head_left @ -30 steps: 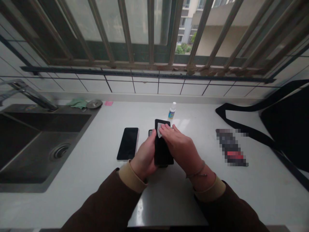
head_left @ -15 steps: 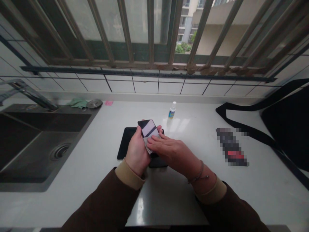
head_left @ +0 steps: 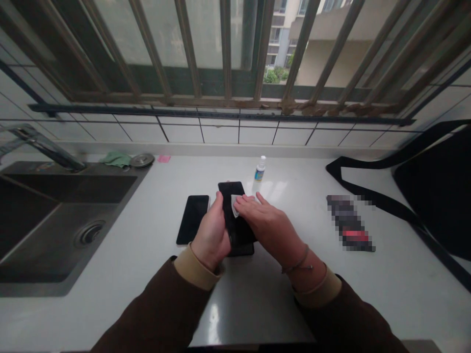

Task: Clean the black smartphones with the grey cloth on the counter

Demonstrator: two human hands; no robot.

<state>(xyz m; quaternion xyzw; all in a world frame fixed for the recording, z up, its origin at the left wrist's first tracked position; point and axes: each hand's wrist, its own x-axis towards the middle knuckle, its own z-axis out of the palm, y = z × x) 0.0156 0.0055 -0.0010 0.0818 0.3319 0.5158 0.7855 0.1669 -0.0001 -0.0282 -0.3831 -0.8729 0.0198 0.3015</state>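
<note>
At the middle of the frame, the person's left hand [head_left: 210, 229] is closed around the lower left edge of a black smartphone [head_left: 231, 192], whose long axis runs away from the person towards the window, leaning slightly left. The right hand [head_left: 272, 228] comes in from the lower right, open and almost flat, with its fingertips pressing a small white cloth [head_left: 234, 206] onto the phone's upper face, so the hands are close together with the phone between them. The right hand is the nearer to the cloth, and the left is the one gripping the phone. Just left of them, a second smartphone [head_left: 192, 219] lies face up on the tabletop [head_left: 312, 206], and a dark flat object [head_left: 241, 251] sits partly hidden beneath the hands. Beyond them stands a small bottle [head_left: 260, 169] with a blue-and-white label, too small to read. To the right, a blurred object [head_left: 349, 223] shows no legible writing. A steel sink [head_left: 69, 184] fills the left of the frame, with a green cloth [head_left: 117, 159] behind it at the upper left.
</note>
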